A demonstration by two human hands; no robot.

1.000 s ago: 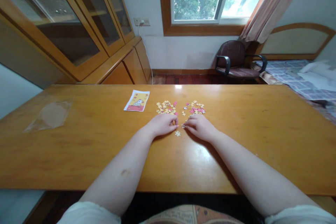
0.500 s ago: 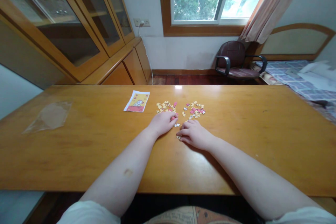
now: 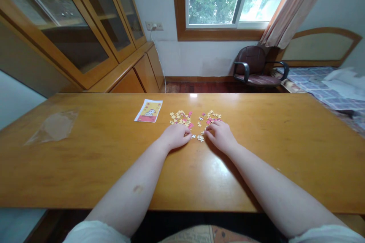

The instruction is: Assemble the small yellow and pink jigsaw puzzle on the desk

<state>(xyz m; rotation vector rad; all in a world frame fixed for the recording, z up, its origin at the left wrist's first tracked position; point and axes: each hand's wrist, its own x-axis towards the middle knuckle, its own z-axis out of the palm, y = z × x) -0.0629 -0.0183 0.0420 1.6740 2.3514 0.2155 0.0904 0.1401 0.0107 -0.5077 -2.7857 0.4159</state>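
Small yellow and pink puzzle pieces (image 3: 180,117) lie in two loose clusters at the middle of the wooden table (image 3: 85,155), the second cluster (image 3: 211,115) to the right. My left hand (image 3: 175,136) rests knuckles up just below the left cluster, fingers curled together with their tips by a white piece (image 3: 194,136). My right hand (image 3: 220,135) lies beside it, fingers bent down onto pieces at the lower edge of the right cluster. A few joined pieces (image 3: 200,138) sit between the two hands. What the fingertips grip is hidden.
A picture card (image 3: 148,110) lies left of the pieces. A clear plastic bag (image 3: 54,126) sits at the table's far left. Behind the table are glass-door cabinets (image 3: 74,26), a window, a dark office chair (image 3: 256,66) and a bed (image 3: 330,87).
My right hand has moved up and right, from the loose piece below to the edge of the right cluster. A few pieces now lie uncovered between the hands. My left hand has barely shifted.
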